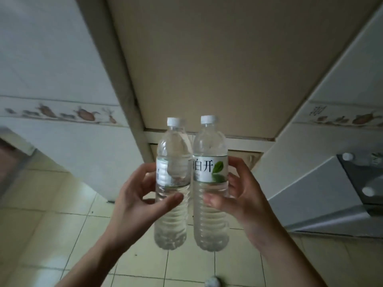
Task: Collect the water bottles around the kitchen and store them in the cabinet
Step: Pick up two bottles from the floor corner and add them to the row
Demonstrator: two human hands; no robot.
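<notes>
The left hand [134, 195] is gripping the left bottle [173, 183] at 9 o'clock of the right bottle [210, 183], which the right hand [242, 193] is holding upright, fingers curled round.

both forearms reach up and forward from the bottom of the view, bare, angling in toward each other. the left hand [135, 195] is raised with its palm turned inward, thumb across the front of the left water bottle [173, 183] and fingers curled round behind it. the right hand [240, 195] mirrors it, thumb on the front of the right water bottle [210, 183], fingers wrapped round the far side. the two hands sit level, close together.
</notes>
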